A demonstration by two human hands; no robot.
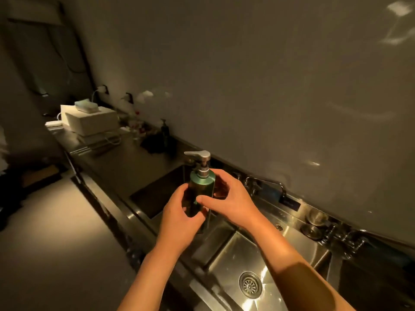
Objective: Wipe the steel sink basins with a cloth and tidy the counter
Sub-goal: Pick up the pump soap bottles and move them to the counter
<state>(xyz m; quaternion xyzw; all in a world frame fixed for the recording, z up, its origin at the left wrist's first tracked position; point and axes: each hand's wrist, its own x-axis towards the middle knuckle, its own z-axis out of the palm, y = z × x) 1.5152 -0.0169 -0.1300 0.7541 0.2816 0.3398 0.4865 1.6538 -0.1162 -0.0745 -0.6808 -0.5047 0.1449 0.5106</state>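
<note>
- Both hands are on the green pump bottle (pixel 198 194), held up over the divider between the steel sink basins (pixel 233 261). Left hand (pixel 179 218) wraps the lower body, right hand (pixel 229 198) curls round the upper part.
- Looks like a tidying step to me, so carry it upright and keep fingers off the silver pump head (pixel 198 156) so it doesn't squirt.
- Probably makes sense to park it by the other dark bottle (pixel 165 131) on the counter (pixel 125 162) at the wall.
- No cloth in sight, so the wiping isn't set up.
</note>
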